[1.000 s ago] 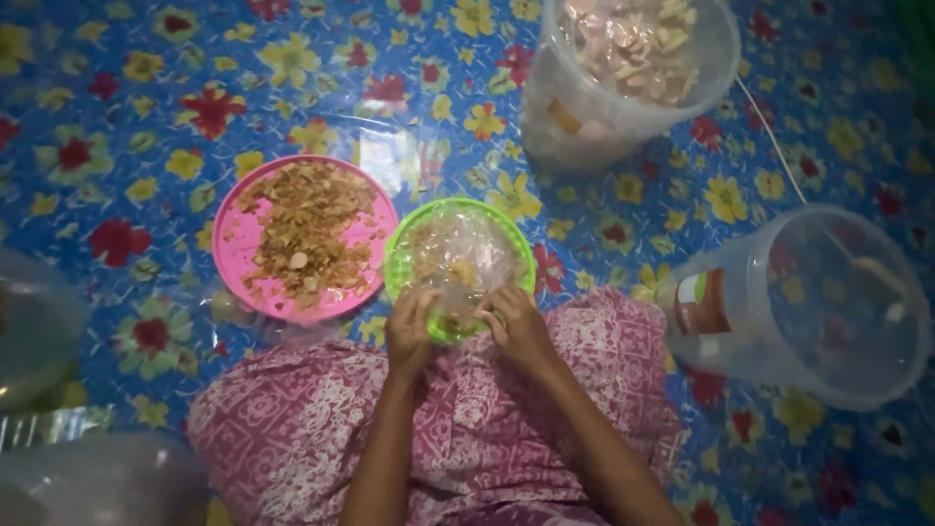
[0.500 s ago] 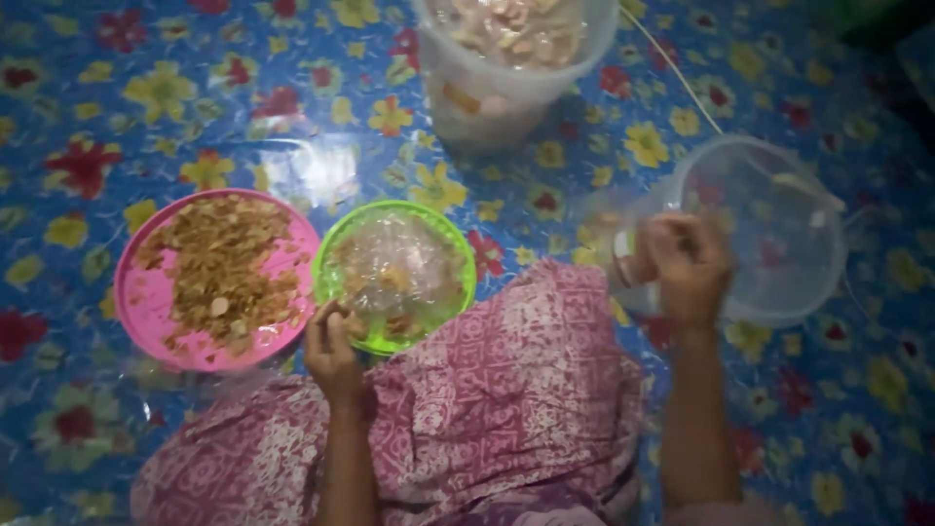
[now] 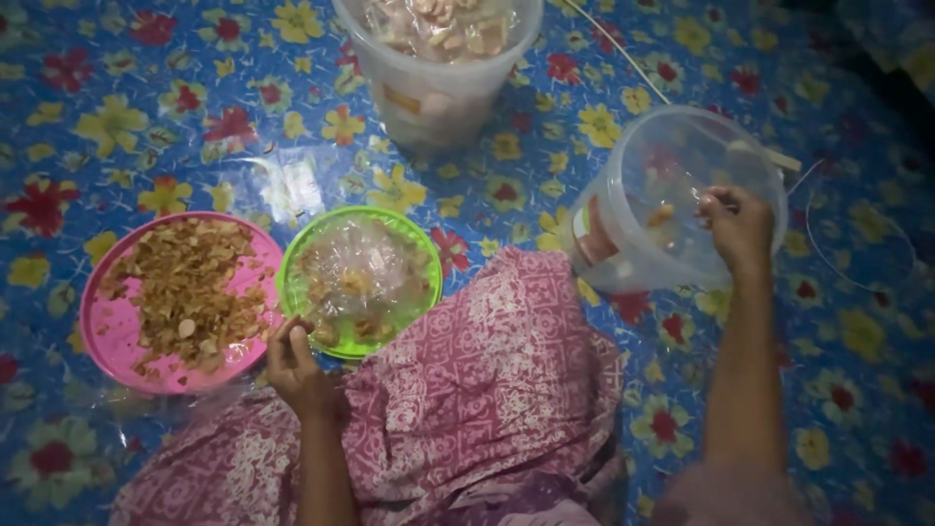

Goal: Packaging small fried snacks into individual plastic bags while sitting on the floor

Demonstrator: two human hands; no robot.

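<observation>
Top bucket [image 3: 438, 78] cut off by the frame edge, contents blurry, pale pieces. Right hand [image 3: 737, 226] sits at the mouth of a clear tipped bucket [image 3: 623, 224], fingers pinched together; what they hold is too small to make out. Left hand [image 3: 295, 362] curls shut on the rim of a green plate [image 3: 292, 292] topped with clear plastic, just beside a pink plate [image 3: 107, 341] of brown crumbs, on a flowered mat [image 3: 146, 107].

We see blue floral floor mat [image 3: 146, 117]; on it pink plate [image 3: 112, 336], green plate [image 3: 292, 282], full clear bucket [image 3: 433, 93], tilted clear bucket [image 3: 623, 248].
</observation>
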